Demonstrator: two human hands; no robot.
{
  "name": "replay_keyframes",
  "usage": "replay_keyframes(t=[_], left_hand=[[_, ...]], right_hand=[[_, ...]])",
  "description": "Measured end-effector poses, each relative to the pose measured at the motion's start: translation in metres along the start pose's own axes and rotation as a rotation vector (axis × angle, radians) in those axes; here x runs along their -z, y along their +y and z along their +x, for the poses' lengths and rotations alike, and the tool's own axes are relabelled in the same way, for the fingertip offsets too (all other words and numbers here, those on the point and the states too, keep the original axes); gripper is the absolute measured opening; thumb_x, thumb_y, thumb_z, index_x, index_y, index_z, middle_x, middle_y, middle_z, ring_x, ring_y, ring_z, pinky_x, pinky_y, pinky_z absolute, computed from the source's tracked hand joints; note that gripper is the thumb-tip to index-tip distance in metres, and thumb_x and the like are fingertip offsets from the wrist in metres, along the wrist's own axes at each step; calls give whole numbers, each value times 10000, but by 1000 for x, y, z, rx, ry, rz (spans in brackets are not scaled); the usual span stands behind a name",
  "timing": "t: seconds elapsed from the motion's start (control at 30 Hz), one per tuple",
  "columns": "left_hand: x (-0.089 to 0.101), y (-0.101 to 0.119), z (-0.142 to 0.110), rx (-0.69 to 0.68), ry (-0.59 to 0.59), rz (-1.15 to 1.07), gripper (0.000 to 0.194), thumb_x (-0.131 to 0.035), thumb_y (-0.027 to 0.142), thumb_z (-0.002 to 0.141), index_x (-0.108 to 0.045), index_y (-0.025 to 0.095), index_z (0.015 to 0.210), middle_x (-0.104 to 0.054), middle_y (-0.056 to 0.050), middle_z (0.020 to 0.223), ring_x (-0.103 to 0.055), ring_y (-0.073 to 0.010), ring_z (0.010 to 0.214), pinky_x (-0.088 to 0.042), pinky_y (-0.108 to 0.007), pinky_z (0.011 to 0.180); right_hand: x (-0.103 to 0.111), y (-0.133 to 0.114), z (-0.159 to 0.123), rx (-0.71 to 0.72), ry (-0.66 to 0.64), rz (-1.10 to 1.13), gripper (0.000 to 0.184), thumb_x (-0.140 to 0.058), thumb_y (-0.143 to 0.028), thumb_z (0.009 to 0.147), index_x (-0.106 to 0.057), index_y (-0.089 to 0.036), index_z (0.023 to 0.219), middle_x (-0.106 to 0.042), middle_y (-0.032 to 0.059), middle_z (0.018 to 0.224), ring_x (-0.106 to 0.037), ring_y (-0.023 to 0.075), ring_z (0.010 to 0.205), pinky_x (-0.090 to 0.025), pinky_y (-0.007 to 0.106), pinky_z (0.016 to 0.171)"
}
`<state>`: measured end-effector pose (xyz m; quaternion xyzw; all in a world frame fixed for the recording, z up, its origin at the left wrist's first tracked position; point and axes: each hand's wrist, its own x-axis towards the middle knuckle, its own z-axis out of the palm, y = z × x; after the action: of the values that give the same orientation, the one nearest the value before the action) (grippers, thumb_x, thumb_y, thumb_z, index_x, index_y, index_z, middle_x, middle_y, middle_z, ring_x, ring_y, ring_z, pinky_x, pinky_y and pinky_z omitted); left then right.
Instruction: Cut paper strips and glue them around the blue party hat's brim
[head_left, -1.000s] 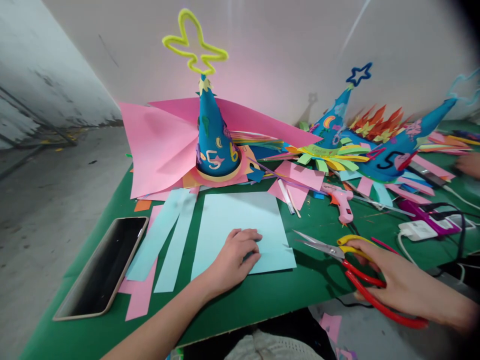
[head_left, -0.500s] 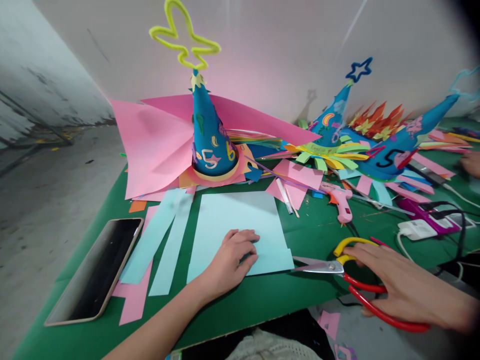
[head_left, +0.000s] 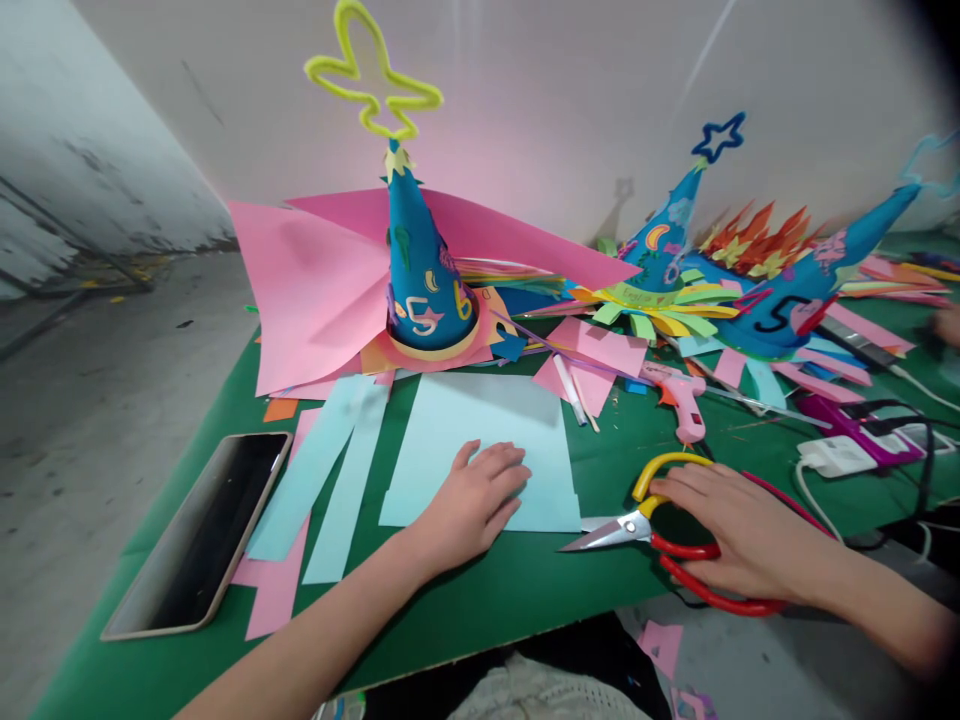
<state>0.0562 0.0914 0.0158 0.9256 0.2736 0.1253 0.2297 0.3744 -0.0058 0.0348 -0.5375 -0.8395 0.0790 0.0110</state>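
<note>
A light blue paper sheet lies on the green table, and my left hand rests on it with fingers spread flat. In my right hand is a pair of scissors with red and yellow handles. The scissor blades are apart, one lower blade in front of the sheet's near edge and the other at its right corner. Left of the sheet lie light blue paper strips over pink paper pieces.
A phone lies at the table's left edge. Behind stand a blue cone hat and pink sheets. To the right are a pink glue gun, a purple power strip with cables, and more decorated hats.
The light blue sheet has shifted away from me under my left hand. My right hand has brought the scissors leftward, and their blades have opened wider.
</note>
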Motion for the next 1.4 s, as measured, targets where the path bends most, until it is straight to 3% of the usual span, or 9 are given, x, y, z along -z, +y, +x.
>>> replay_keyframes(t=[0.1, 0.2, 0.33, 0.47, 0.83, 1.4], left_hand=[[1, 6, 2, -126, -114, 51, 399, -346, 103, 896, -504, 255, 1230, -432, -65, 1403, -311, -260, 1333, -142, -582, 1059], [0, 9, 3, -181, -195, 109, 379, -351, 164, 929, -487, 284, 1261, -387, -43, 1435, -272, -254, 1353, -131, -566, 1073], [-1, 8, 2, -159, -190, 107, 353, -337, 323, 966, -467, 300, 1294, -377, -41, 1442, -266, -245, 1356, -116, -526, 1091], [0, 8, 2, -146, -204, 95, 376, -310, 375, 971, -452, 301, 1312, -371, -40, 1445, -246, -243, 1363, -90, -519, 1096], [3, 11, 3, -124, -237, 84, 379, -289, 316, 970, -456, 289, 1309, -344, -26, 1461, -222, -242, 1372, -104, -535, 1089], [-1, 10, 1, -128, -258, 96, 399, -249, 365, 980, -423, 285, 1330, -300, -42, 1481, -187, -241, 1382, -89, -538, 1086]], right_hand=[[-1, -3, 1, 1, -4, -5, 479, -625, -371, 697, -565, -191, 1136, -634, 115, 1107, -580, 278, 1035, -458, 446, 865], [-2, -3, -2, -3, 0, 18, 487, -638, -378, 688, -566, -199, 1135, -633, 107, 1104, -580, 273, 1029, -461, 435, 861], [-4, -1, -8, 5, 2, 33, 501, -634, -364, 695, -550, -205, 1162, -623, 99, 1130, -570, 271, 1043, -461, 433, 864], [-5, -4, -7, 10, -13, 15, 506, -617, -376, 719, -531, -197, 1183, -615, 109, 1147, -568, 272, 1048, -462, 435, 870], [-3, -13, 0, 35, -35, -8, 473, -570, -393, 771, -524, -161, 1180, -615, 133, 1137, -574, 277, 1036, -474, 440, 853], [-5, -20, -6, -25, -58, 21, 470, -584, -367, 764, -501, -166, 1181, -610, 140, 1117, -576, 276, 1024, -477, 442, 846]])
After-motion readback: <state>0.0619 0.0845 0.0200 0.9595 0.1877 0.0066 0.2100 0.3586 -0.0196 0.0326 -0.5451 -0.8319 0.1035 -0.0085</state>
